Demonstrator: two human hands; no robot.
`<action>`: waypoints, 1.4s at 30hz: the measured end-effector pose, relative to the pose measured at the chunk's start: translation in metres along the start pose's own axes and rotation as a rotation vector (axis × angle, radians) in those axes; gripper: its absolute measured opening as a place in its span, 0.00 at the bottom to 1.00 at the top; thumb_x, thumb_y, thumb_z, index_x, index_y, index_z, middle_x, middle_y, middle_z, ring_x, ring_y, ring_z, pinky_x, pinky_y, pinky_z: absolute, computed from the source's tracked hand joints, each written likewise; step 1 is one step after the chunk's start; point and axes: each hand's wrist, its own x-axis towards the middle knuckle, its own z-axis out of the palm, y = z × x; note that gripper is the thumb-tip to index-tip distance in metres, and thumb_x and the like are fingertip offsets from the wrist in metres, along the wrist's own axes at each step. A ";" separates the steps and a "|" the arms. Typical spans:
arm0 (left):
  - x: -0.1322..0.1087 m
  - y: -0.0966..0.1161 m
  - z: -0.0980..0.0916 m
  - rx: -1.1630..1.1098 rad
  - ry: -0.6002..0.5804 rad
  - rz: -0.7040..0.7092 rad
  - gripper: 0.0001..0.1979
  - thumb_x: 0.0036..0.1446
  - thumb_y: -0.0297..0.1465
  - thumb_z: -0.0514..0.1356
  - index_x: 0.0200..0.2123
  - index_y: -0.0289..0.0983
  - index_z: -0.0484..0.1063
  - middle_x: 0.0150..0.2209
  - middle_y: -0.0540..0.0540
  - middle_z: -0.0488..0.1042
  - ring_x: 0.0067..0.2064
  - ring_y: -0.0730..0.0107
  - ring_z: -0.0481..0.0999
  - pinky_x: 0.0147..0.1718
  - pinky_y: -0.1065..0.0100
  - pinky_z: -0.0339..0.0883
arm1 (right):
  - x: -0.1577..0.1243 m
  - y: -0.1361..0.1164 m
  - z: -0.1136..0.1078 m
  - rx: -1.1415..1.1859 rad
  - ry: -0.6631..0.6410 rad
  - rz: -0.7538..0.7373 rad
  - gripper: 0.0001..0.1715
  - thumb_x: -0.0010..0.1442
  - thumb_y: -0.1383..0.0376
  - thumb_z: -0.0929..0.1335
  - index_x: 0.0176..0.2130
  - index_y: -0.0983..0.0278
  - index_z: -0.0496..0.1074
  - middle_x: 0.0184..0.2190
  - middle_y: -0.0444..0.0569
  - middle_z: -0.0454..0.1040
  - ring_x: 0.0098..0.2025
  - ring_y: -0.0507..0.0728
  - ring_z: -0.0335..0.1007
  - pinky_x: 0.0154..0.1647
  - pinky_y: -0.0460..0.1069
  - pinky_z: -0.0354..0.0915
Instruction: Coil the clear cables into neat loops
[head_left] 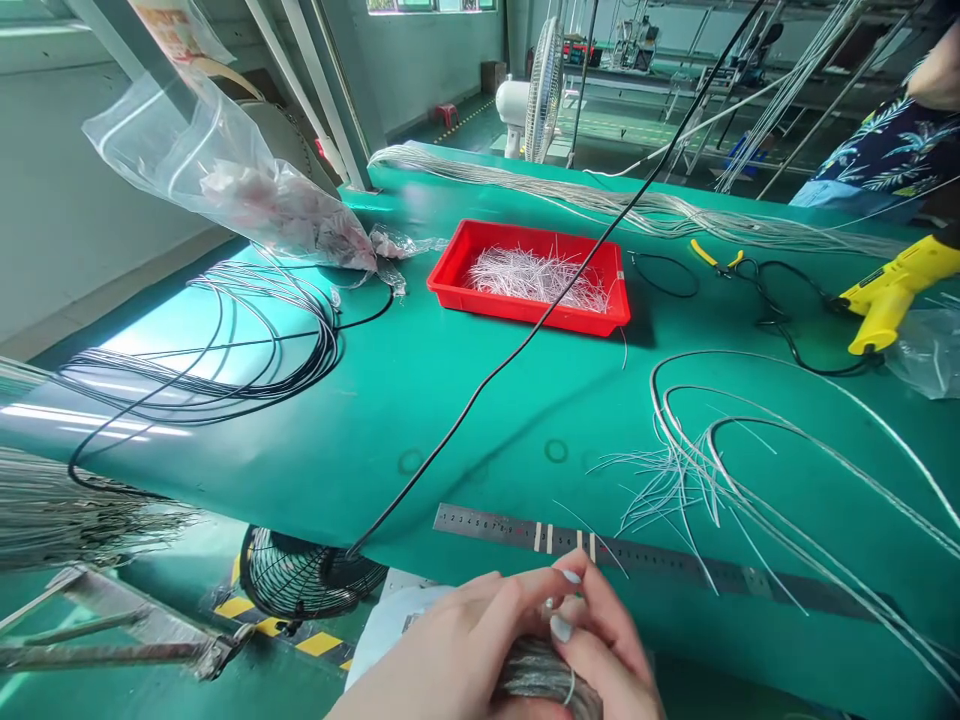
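At the bottom of the view my left hand (457, 640) and my right hand (600, 630) meet over a bundle of thin silvery wires (536, 672). The fingers of both hands are pinched together on wire ends at the top of the bundle. Just beyond them a steel ruler (660, 558) lies flat along the near edge of the green table (420, 400). A spread of loose white wires (720, 470) curves across the table to the right of the ruler.
A red tray (450, 285) of short wire pieces sits mid-table, a black cable (525, 345) crossing over it. Black cable coils (247, 350) and a plastic bag (225, 170) lie left. Yellow pliers (716, 258) and a yellow tool (892, 290) lie right, near another person (892, 150). A fan (307, 575) stands below.
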 end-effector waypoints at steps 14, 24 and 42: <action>0.001 -0.043 -0.032 -1.142 0.292 -0.694 0.18 0.55 0.42 0.66 0.42 0.34 0.77 0.27 0.50 0.72 0.28 0.76 0.67 0.28 0.76 0.60 | 0.031 -0.025 -0.030 -0.613 -0.261 0.012 0.31 0.65 0.43 0.60 0.53 0.61 0.68 0.30 0.47 0.73 0.26 0.50 0.69 0.24 0.43 0.63; 0.009 -0.040 -0.025 -1.173 0.274 -0.563 0.15 0.57 0.38 0.67 0.41 0.38 0.67 0.29 0.51 0.71 0.29 0.77 0.67 0.28 0.76 0.61 | 0.028 -0.041 -0.017 -0.077 0.110 -0.090 0.53 0.55 0.45 0.71 0.67 0.56 0.44 0.44 0.55 0.77 0.40 0.60 0.75 0.32 0.50 0.71; 0.015 -0.031 -0.005 -1.175 0.103 -0.366 0.24 0.58 0.44 0.64 0.53 0.39 0.65 0.36 0.48 0.73 0.37 0.71 0.70 0.36 0.72 0.63 | 0.028 -0.024 -0.017 -0.095 -0.289 -0.001 0.26 0.53 0.50 0.74 0.47 0.61 0.78 0.36 0.52 0.78 0.36 0.56 0.71 0.38 0.47 0.65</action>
